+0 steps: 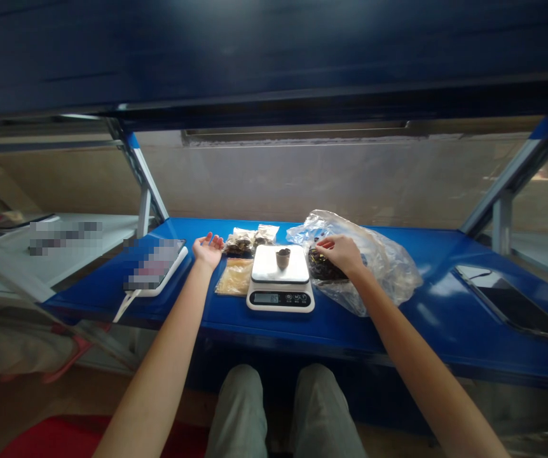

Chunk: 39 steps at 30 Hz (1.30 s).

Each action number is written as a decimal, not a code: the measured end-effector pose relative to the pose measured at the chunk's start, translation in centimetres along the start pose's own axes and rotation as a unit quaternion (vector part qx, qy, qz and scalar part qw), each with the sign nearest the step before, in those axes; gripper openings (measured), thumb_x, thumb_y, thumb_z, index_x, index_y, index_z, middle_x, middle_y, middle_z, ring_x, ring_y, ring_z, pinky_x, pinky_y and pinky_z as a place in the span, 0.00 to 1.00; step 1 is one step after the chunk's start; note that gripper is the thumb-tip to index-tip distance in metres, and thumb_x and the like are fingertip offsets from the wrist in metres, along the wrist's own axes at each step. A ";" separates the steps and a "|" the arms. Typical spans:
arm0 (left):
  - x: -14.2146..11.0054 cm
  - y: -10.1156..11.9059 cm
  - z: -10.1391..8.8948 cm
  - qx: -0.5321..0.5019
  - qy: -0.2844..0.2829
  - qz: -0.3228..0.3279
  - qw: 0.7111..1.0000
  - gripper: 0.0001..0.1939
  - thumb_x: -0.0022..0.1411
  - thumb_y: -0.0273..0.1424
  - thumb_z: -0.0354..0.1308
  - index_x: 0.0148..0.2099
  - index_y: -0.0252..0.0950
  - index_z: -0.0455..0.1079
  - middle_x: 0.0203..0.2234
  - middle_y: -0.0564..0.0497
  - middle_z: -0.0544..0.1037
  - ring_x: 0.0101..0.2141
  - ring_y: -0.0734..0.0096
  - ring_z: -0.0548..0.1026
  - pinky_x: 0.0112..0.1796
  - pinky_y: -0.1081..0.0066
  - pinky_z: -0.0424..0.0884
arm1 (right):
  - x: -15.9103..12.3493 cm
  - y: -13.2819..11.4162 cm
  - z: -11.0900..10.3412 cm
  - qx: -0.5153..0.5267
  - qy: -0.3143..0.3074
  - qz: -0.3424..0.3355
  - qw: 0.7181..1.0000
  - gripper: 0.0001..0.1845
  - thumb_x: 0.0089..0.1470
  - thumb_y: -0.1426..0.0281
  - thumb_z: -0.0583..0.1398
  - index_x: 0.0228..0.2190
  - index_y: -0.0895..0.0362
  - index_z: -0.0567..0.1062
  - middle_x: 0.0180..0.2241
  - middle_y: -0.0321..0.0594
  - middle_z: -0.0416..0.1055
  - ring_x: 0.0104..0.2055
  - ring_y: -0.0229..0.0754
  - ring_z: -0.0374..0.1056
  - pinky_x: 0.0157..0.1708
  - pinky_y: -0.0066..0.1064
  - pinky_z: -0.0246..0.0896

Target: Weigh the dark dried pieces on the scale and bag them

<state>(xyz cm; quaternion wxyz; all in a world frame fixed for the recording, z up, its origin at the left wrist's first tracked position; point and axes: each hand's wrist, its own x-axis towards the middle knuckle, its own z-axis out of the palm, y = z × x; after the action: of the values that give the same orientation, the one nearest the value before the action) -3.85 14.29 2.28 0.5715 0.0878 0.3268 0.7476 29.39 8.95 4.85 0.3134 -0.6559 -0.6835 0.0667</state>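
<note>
My left hand (208, 250) rests palm up on the blue shelf, fingers loosely apart and nothing in them. Close beside it lie small filled plastic bags (239, 242) with dark contents and a stack of flat clear bags (234, 277). A white digital scale (281, 301) stands between my hands, with a small cup (282, 259) holding dark pieces on its metal plate. Over the opening of a large clear plastic bag (388, 267), my right hand (343, 251) has its fingers pinched together at small dark pieces (324, 266). Whatever is between those fingertips is too small to make out.
A white device (166, 277) with a blurred-out screen and a cable lies at the left. At the right is a dark phone (517, 299). A blue upper shelf (274, 57) overhangs the work surface, with slanted metal supports (517, 172) at both sides.
</note>
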 end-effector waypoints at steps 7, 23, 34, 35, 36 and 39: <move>0.1 0.0 0.0 -0.004 0.001 -0.002 1.000 0.06 0.53 0.27 0.46 0.29 0.35 0.63 0.21 0.50 0.68 0.22 0.72 0.69 0.25 0.73 0.64 | 0.1 0.3 0.2 -0.017 -0.028 -0.009 0.999 0.10 0.44 0.65 0.62 0.29 0.55 0.80 0.30 0.40 0.78 0.33 0.43 0.72 0.29 0.28 0.62; 0.0 0.1 0.0 -0.003 0.001 -0.001 1.000 0.06 0.53 0.27 0.46 0.32 0.36 0.64 0.21 0.50 0.68 0.22 0.70 0.69 0.25 0.73 0.64 | 0.0 0.0 0.5 -0.052 -0.085 -0.044 0.994 0.14 0.40 0.72 0.61 0.34 0.56 0.79 0.30 0.38 0.77 0.31 0.41 0.71 0.29 0.26 0.60; 0.0 0.1 0.0 0.000 -0.002 -0.002 1.000 0.06 0.52 0.27 0.46 0.31 0.36 0.63 0.21 0.49 0.68 0.22 0.70 0.69 0.25 0.73 0.64 | 0.1 -0.4 -0.3 0.001 -0.004 -0.025 1.000 0.09 0.47 0.68 0.60 0.30 0.57 0.79 0.29 0.41 0.77 0.32 0.40 0.72 0.28 0.25 0.61; 0.0 0.1 0.0 -0.001 -0.005 -0.002 1.000 0.06 0.52 0.26 0.46 0.31 0.36 0.64 0.21 0.49 0.68 0.22 0.70 0.69 0.25 0.72 0.64 | 0.1 -0.4 -0.3 0.003 -0.007 -0.024 1.000 0.09 0.48 0.68 0.60 0.31 0.57 0.79 0.29 0.41 0.77 0.32 0.40 0.72 0.28 0.25 0.61; 0.0 0.1 -0.1 -0.003 -0.007 -0.001 1.000 0.06 0.52 0.26 0.46 0.31 0.36 0.64 0.21 0.50 0.68 0.22 0.70 0.69 0.25 0.72 0.64 | 0.1 -0.3 -0.2 0.000 -0.018 -0.024 1.000 0.09 0.48 0.67 0.60 0.31 0.57 0.79 0.29 0.41 0.77 0.32 0.40 0.72 0.28 0.25 0.61; 0.0 0.1 0.0 -0.008 -0.001 0.000 1.000 0.06 0.52 0.27 0.46 0.31 0.36 0.64 0.21 0.50 0.68 0.22 0.70 0.69 0.25 0.73 0.64 | 0.1 -0.1 0.3 -0.024 -0.064 -0.029 0.997 0.13 0.46 0.66 0.62 0.36 0.57 0.79 0.31 0.41 0.77 0.33 0.42 0.71 0.28 0.27 0.61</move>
<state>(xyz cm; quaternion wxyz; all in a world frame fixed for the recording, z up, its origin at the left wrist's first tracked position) -3.93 14.29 2.28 0.5727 0.0843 0.3202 0.7499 29.15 9.12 4.65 0.2546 -0.6378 -0.7221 0.0831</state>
